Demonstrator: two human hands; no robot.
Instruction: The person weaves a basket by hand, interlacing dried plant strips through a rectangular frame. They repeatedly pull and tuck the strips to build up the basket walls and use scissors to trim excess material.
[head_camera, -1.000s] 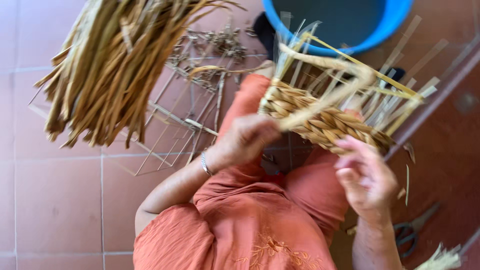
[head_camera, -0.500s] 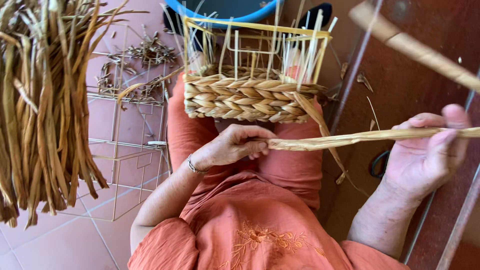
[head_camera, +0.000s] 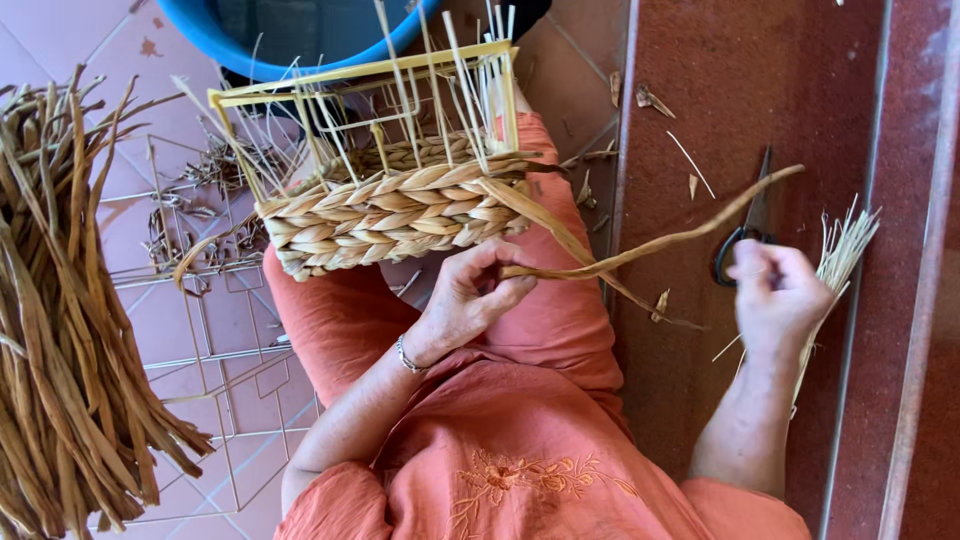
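A half-woven basket (head_camera: 395, 215) of flat braided straw on a yellow wire frame (head_camera: 360, 75) rests on my lap. My left hand (head_camera: 475, 295), with a bracelet on the wrist, pinches a long flat straw strand (head_camera: 660, 242) just below the basket's right corner. The strand runs from the weave through my fingers and out to the right, its end free in the air. My right hand (head_camera: 780, 295) is off the strand, low over the dark red floor, with its fingertips at the handle of black scissors (head_camera: 748, 225). It holds nothing that I can see.
A thick bundle of dried straw strands (head_camera: 70, 330) hangs at the left. Bare wire frames (head_camera: 215, 350) lie on the pink tiles. A blue tub (head_camera: 300, 35) stands beyond the basket. A sheaf of thin pale straws (head_camera: 845, 240) lies by my right hand.
My right hand has let go of the strand and dropped to the scissors. The strand's free end now hangs slack. My left hand still pinches it below the basket.
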